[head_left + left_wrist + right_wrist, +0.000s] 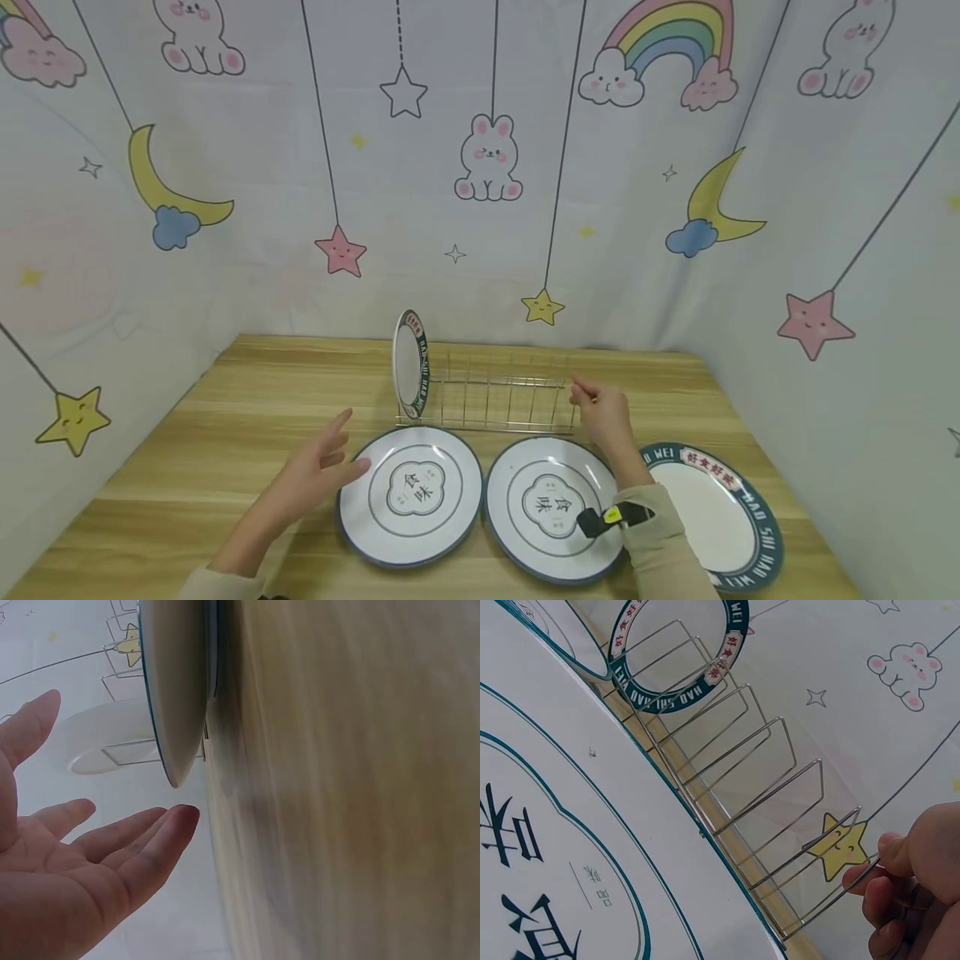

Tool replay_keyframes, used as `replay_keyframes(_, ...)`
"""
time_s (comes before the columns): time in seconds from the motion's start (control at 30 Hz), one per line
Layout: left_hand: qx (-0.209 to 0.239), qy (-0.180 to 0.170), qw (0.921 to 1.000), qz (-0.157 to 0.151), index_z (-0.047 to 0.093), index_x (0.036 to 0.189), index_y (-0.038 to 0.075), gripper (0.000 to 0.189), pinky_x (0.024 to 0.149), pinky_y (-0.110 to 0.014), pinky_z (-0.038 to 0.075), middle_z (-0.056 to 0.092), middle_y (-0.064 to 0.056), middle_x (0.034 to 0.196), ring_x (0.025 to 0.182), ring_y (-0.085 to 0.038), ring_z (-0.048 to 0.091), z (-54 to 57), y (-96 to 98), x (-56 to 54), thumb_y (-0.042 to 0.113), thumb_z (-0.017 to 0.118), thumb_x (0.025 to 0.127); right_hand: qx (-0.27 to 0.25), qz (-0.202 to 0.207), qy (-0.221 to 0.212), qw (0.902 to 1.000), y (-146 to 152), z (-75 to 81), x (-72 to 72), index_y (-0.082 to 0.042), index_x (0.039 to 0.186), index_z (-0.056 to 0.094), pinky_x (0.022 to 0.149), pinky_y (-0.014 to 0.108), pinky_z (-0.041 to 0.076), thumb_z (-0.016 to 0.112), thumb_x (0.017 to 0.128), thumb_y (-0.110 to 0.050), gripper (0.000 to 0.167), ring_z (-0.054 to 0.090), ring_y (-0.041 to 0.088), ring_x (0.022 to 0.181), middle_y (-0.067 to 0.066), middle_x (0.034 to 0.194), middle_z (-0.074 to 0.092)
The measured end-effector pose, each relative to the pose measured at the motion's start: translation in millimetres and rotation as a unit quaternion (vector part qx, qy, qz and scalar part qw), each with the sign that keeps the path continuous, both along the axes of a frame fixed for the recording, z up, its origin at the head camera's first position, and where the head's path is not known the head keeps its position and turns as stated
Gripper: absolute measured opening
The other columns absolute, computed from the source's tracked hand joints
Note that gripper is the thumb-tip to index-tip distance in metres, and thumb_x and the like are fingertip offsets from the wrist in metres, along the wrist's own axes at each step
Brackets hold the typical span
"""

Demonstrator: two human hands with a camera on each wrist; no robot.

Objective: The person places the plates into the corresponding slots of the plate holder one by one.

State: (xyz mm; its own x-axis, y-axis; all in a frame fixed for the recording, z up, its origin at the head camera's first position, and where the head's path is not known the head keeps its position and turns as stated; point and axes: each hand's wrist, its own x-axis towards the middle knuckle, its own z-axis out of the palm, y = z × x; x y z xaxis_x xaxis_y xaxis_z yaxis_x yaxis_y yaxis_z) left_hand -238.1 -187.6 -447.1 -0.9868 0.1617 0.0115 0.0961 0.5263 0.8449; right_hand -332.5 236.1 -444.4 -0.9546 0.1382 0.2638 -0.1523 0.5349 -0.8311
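Observation:
A wire dish rack (510,430) stands toward the back of the table, its row of thin metal loops plain in the right wrist view. With thumb and fingers, my right hand (606,419) pinches the end wire loop (832,898) at the rack's right end. A green-rimmed plate (408,367) stands upright at the rack's left end. My left hand (315,468) is held with fingers spread, near the edge of the left blue-rimmed plate (375,521); in the left wrist view nothing is in its palm.
A second blue-rimmed plate (525,542) lies in front of the rack, partly under my right wrist in the head view. Further right lies a large green-rimmed plate (720,517), partly hidden by my forearm. Patterned cloth walls (420,308) enclose the wooden table (300,375).

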Motion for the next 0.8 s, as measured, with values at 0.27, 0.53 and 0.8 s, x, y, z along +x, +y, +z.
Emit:
replay_keyframes(0.27, 0.018, -0.032, 0.9992, -0.013, 0.026, 0.156, 0.008, 0.081, 0.101, -0.057, 0.043, 0.030, -0.036, 0.149, 0.130, -0.053, 0.041, -6.6, 2.2, 2.7, 0.034, 0.071, 0.092, -0.003, 0.000, 0.008, 1.0000, 1.1, -0.4, -1.1, -0.001, 0.126, 0.066, 0.044, 0.019, 0.037, 0.059, 0.099, -0.007, 0.028, 0.052, 0.016, 0.062, 0.018, 0.091, 0.072)
replay_keyframes(0.53, 0.034, -0.033, 0.9985, -0.027, 0.038, 0.147, -0.005, 0.071, 0.099, -0.052, 0.048, 0.035, -0.033, 0.148, 0.125, -0.053, 0.046, -13.4, 3.0, 2.8, 0.024, 0.072, 0.092, -0.004, 0.001, 0.002, 1.0000, 1.4, -2.0, -2.3, -0.003, 0.127, 0.066, 0.044, 0.019, 0.036, 0.059, 0.100, -0.008, 0.028, 0.051, 0.017, 0.063, 0.018, 0.092, 0.072)
replay_keyframes(0.8, 0.057, -0.044, 0.9971, -0.025, 0.045, 0.143, -0.005, 0.067, 0.092, -0.045, 0.054, 0.043, -0.029, 0.145, 0.122, -0.047, 0.052, -18.5, 4.7, 4.0, 0.019, 0.076, 0.089, -0.006, 0.001, -0.003, 1.0000, 0.9, -1.7, -1.0, -0.003, 0.127, 0.065, 0.045, 0.019, 0.036, 0.058, 0.100, -0.008, 0.029, 0.050, 0.017, 0.063, 0.018, 0.094, 0.071)
